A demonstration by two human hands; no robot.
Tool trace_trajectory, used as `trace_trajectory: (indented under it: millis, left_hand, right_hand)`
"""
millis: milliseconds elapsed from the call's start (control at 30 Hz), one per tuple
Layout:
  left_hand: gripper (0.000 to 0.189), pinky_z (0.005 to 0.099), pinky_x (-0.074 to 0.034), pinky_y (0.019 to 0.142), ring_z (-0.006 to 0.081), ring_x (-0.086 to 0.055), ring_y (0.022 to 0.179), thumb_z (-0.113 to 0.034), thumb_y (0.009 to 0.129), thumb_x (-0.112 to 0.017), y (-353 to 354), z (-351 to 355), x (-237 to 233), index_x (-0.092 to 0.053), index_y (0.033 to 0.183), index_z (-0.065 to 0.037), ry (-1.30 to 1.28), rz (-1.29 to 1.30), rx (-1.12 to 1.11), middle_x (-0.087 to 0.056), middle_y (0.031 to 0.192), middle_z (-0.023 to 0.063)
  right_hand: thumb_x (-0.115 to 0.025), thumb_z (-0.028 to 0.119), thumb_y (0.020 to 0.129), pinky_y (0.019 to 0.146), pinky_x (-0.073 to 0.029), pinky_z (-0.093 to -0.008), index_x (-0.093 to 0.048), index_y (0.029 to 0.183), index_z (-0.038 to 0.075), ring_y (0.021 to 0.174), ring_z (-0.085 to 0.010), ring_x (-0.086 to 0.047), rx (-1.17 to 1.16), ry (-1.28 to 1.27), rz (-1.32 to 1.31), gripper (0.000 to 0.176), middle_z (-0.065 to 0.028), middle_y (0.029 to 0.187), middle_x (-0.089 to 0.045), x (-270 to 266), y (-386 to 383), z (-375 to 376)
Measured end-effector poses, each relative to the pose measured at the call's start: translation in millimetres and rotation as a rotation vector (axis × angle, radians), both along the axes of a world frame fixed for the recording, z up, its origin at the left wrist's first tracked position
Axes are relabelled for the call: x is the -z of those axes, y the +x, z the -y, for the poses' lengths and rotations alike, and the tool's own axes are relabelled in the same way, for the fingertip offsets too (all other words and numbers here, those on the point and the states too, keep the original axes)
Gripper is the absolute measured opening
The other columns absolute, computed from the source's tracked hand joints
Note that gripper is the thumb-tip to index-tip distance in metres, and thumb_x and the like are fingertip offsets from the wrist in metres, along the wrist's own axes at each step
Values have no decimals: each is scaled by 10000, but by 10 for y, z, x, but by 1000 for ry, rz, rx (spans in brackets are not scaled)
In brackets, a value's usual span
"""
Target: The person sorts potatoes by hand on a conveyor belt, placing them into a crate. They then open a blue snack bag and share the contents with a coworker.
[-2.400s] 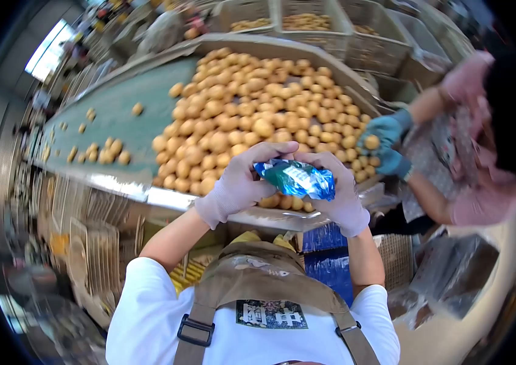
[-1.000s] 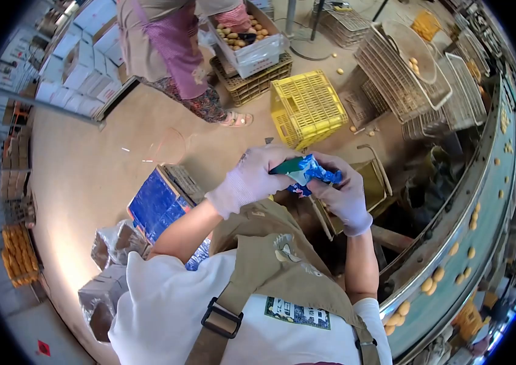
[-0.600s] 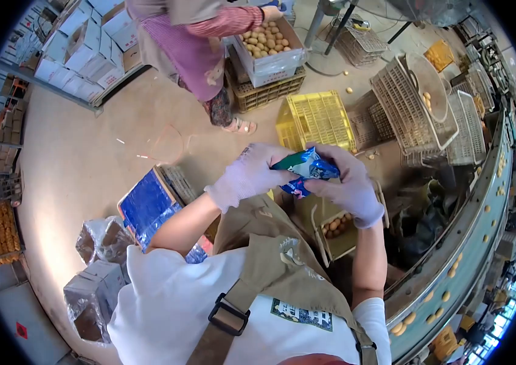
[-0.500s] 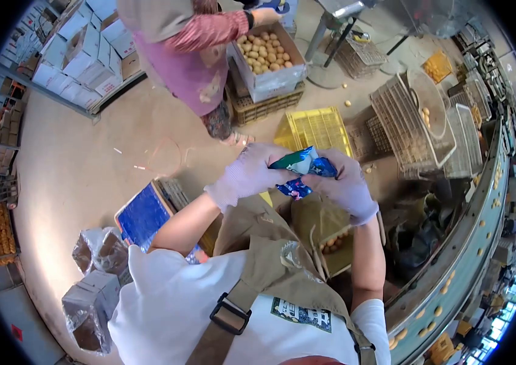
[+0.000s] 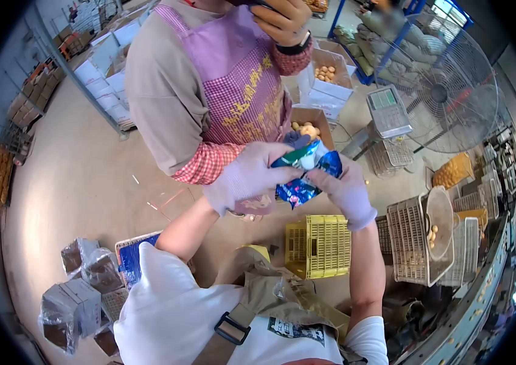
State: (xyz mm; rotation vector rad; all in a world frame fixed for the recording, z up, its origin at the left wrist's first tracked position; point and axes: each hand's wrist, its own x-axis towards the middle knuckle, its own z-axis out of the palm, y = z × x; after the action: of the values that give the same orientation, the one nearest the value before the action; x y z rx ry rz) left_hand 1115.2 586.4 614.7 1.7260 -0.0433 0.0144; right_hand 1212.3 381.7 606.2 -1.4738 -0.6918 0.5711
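A crumpled shiny packet (image 5: 299, 190), blue with green and white parts, is held between my gloved hands in front of my chest. My left hand (image 5: 250, 173), in a pale lilac glove, grips its green and white end. My right hand (image 5: 346, 190), gloved alike, has its fingers closed on the blue side. Just beyond the packet stands a person in a purple apron (image 5: 233, 79). That person's dark-gloved hand (image 5: 297, 140) is right behind the packet, partly hidden by it; whether it touches the packet I cannot tell.
A yellow crate (image 5: 318, 246) stands on the floor below my right hand. Farther right are pale baskets (image 5: 410, 240) and a conveyor (image 5: 474, 304). A large fan (image 5: 440, 91) and a scale (image 5: 388, 112) stand ahead. Wrapped boxes (image 5: 75, 307) lie at the lower left.
The view has tilted up. The other person has come close, facing me, with one hand near the packet. The packet looks more spread out between my hands.
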Motion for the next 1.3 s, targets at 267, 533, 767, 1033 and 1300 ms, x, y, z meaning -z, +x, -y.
trace_trajectory:
  millis: [267, 533, 767, 1033, 1300]
  left_hand:
    - [202, 218, -430, 547, 12, -533, 617, -205, 910, -712, 55, -439, -253, -726, 952, -7, -2, 52, -117, -639, 704, -47]
    - [176, 195, -425, 586, 14, -526, 679, -148, 913, -724, 74, -566, -562, -710, 1003, 2, -79, 193, -258, -627, 810, -63]
    - [192, 191, -408, 540, 17, -533, 610, -206, 925, -726, 105, -752, -761, -701, 827, -43, -95, 182, -286, -637, 729, -59]
    - [270, 218, -448, 418, 65, -597, 541, -350, 965, -653, 16, -817, -1118, -689, 922, -86, -106, 30, -267, -670, 729, -28]
    - [258, 247, -492, 424, 144, -647, 517, -280, 975, -613, 60, -795, -1268, -649, 946, -26, -233, 164, -257, -678, 738, 63]
  right_hand:
    - [-815, 235, 857, 719, -494, -211, -677, 1105, -8, 789, -35, -590, -106, 66, 79, 374, 13, 904, -687, -362, 201, -571]
    - [-783, 187, 890, 686, -498, -218, -674, 1128, -12, 766, -51, -617, -138, 77, 9, 329, 13, 909, -697, -586, 411, -912]
    - [-753, 151, 916, 836, -547, -264, -654, 1215, -27, 934, -98, -670, -277, 235, -15, 361, -44, 1092, -716, -1034, 307, -1100]
    - [-718, 110, 930, 767, -580, -257, -679, 1136, -23, 846, -123, -707, -197, 289, -40, 248, -59, 1022, -736, -1115, 423, -1324]
    - [-680, 91, 930, 750, -567, -265, -677, 1148, -35, 888, -118, -710, -129, 334, -10, 252, -69, 1046, -725, -1252, 353, -1389]
